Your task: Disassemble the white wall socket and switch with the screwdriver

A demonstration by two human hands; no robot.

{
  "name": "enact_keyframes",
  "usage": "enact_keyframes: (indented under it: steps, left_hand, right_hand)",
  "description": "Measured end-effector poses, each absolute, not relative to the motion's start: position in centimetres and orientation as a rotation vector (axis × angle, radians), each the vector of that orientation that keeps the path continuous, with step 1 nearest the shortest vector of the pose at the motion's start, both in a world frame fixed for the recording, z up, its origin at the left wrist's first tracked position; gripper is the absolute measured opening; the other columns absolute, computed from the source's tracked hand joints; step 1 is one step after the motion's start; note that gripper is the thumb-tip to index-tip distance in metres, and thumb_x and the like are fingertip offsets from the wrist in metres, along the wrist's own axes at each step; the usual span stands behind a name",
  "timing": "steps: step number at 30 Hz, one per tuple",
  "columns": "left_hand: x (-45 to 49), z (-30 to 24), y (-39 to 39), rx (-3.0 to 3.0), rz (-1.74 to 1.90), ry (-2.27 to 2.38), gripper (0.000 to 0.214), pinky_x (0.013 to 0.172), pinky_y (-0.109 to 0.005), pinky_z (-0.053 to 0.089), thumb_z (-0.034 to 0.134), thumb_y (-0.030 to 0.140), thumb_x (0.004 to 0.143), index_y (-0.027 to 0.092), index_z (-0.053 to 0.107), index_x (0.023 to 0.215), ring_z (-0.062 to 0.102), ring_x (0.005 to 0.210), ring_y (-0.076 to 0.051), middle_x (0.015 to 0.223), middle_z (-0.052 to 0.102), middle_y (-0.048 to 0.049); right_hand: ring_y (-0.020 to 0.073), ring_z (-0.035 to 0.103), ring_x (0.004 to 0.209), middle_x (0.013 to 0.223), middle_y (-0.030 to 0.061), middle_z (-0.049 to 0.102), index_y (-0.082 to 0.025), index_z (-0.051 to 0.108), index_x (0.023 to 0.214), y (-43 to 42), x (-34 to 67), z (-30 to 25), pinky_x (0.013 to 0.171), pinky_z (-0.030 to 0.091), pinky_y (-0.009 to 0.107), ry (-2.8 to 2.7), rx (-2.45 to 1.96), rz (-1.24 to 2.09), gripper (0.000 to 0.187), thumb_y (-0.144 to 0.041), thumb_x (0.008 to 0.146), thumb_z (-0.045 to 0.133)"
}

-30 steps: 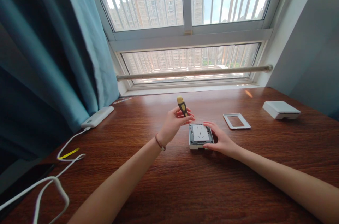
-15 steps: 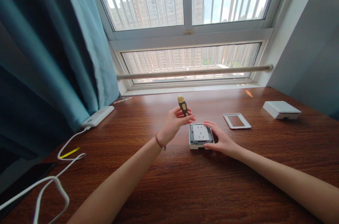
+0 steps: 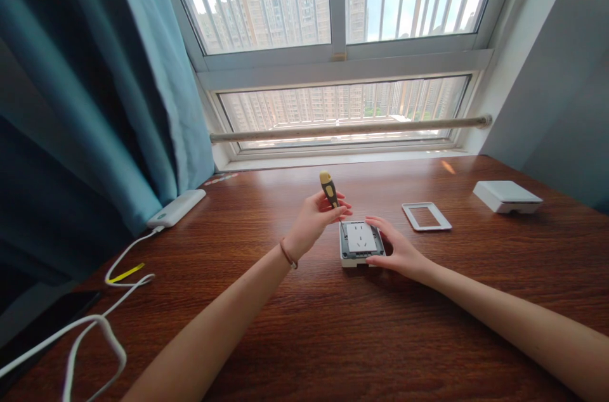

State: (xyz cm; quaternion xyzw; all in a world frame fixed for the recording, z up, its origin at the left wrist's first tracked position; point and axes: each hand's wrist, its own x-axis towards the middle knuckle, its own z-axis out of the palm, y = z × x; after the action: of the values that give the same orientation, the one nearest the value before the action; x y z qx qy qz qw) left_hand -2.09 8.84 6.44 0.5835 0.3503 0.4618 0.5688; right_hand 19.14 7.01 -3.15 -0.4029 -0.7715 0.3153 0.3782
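Head view: what does each hand hold?

– The left hand (image 3: pixel 318 218) is grasping the screwdriver (image 3: pixel 328 186), its shaft pointing down to the left side of the socket (image 3: pixel 361 238). Whether the tip sits in a screw, one cannot tell.

– And the right hand (image 3: pixel 402 254)?

– It is gripping the socket on the table (image 3: pixel 285 338), thumb at the near side, fingers at the far side. The socket is probably light, stiff plastic; its smooth walls may slip, so hold these opposite sides, away from the tip.
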Motion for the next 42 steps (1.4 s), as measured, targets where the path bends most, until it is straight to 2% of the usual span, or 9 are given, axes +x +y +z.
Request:
enact_keyframes:
  steps: [3, 7, 12, 16, 20, 26, 31, 38, 42]
  left_hand:
    - [-2.3, 6.5, 9.1, 1.415, 1.057, 0.788, 0.035, 0.075, -0.033, 0.047, 0.068, 0.024, 0.070, 0.013, 0.051, 0.098, 0.064, 0.084, -0.020, 0.092, 0.066, -0.0107]
    - [-2.4, 6.0, 9.7, 1.548, 1.096, 0.841, 0.034, 0.077, -0.033, 0.046, 0.071, 0.027, 0.065, 0.014, 0.055, 0.093, 0.063, 0.081, -0.019, 0.082, 0.068, -0.0070]
    - [-2.6, 4.7, 10.1, 1.743, 1.272, 1.098, 0.032, 0.059, -0.026, 0.043, 0.075, 0.037, 0.057, 0.016, 0.061, 0.077, 0.056, 0.061, -0.015, 0.064, 0.062, -0.0004]
    - [-2.8, 4.4, 10.2, 1.906, 1.302, 1.152, 0.028, 0.056, -0.025, 0.038, 0.067, 0.044, 0.065, 0.016, 0.063, 0.069, 0.052, 0.059, -0.013, 0.064, 0.061, -0.0011]
    - [-2.8, 4.6, 10.3, 1.976, 1.297, 1.199, 0.029, 0.055, -0.024, 0.035, 0.060, 0.046, 0.072, 0.017, 0.065, 0.076, 0.049, 0.059, -0.013, 0.066, 0.060, -0.0010]
    - [-2.6, 4.8, 10.0, 1.872, 1.319, 1.150, 0.032, 0.051, -0.022, 0.036, 0.071, 0.043, 0.061, 0.017, 0.063, 0.079, 0.043, 0.053, -0.010, 0.057, 0.049, 0.0035]
    - [-2.6, 5.0, 10.0, 1.812, 1.368, 1.103, 0.038, 0.060, -0.025, 0.043, 0.077, 0.037, 0.055, 0.017, 0.059, 0.083, 0.055, 0.063, -0.013, 0.069, 0.060, 0.0001]
    - [-2.7, 6.0, 9.9, 1.565, 1.187, 0.796, 0.040, 0.078, -0.034, 0.048, 0.067, 0.019, 0.068, 0.017, 0.043, 0.101, 0.064, 0.081, -0.017, 0.102, 0.061, -0.0087]
    - [-2.6, 6.1, 9.9, 1.561, 1.226, 0.777, 0.033, 0.077, -0.033, 0.048, 0.064, 0.020, 0.071, 0.016, 0.046, 0.097, 0.063, 0.080, -0.016, 0.093, 0.059, -0.0048]
  right_hand:
    - [0.0282, 0.030, 0.129, 0.140, 0.0129, 0.032, -0.022, 0.036, 0.131, 7.2, 19.4, -3.4, 0.105, 0.026, 0.048, -1.966, -1.021, 0.843, 0.078, -0.040, 0.063, 0.071]
    - [0.0280, 0.030, 0.129, 0.140, 0.0131, 0.032, -0.021, 0.037, 0.130, 7.3, 19.5, -3.5, 0.105, 0.027, 0.047, -1.967, -1.020, 0.840, 0.078, -0.040, 0.063, 0.071]
    - [0.0268, 0.032, 0.128, 0.137, 0.0122, 0.035, -0.022, 0.039, 0.128, 7.2, 19.3, -3.4, 0.104, 0.029, 0.044, -1.982, -1.023, 0.806, 0.076, -0.040, 0.063, 0.072]
    - [0.0262, 0.031, 0.128, 0.137, 0.0122, 0.034, -0.021, 0.039, 0.128, 7.0, 19.3, -3.2, 0.103, 0.031, 0.043, -1.983, -1.029, 0.809, 0.075, -0.040, 0.063, 0.071]
    - [0.0271, 0.032, 0.127, 0.137, 0.0123, 0.034, -0.022, 0.040, 0.127, 7.0, 19.3, -3.2, 0.103, 0.031, 0.044, -1.978, -1.032, 0.821, 0.074, -0.040, 0.063, 0.071]
    - [0.0275, 0.030, 0.128, 0.137, 0.0116, 0.034, -0.023, 0.039, 0.128, 7.1, 19.3, -3.2, 0.102, 0.032, 0.044, -1.972, -1.025, 0.824, 0.074, -0.040, 0.063, 0.071]
    - [0.0281, 0.032, 0.127, 0.136, 0.0119, 0.034, -0.023, 0.040, 0.127, 7.0, 19.3, -3.2, 0.101, 0.034, 0.044, -1.962, -1.036, 0.837, 0.074, -0.041, 0.063, 0.071]
    - [0.0274, 0.032, 0.127, 0.136, 0.0121, 0.033, -0.023, 0.039, 0.127, 7.0, 19.4, -3.2, 0.101, 0.034, 0.043, -1.971, -1.035, 0.832, 0.074, -0.040, 0.063, 0.071]
    - [0.0279, 0.031, 0.127, 0.136, 0.0121, 0.034, -0.023, 0.040, 0.127, 7.0, 19.4, -3.2, 0.100, 0.035, 0.044, -1.965, -1.037, 0.846, 0.074, -0.041, 0.063, 0.070]
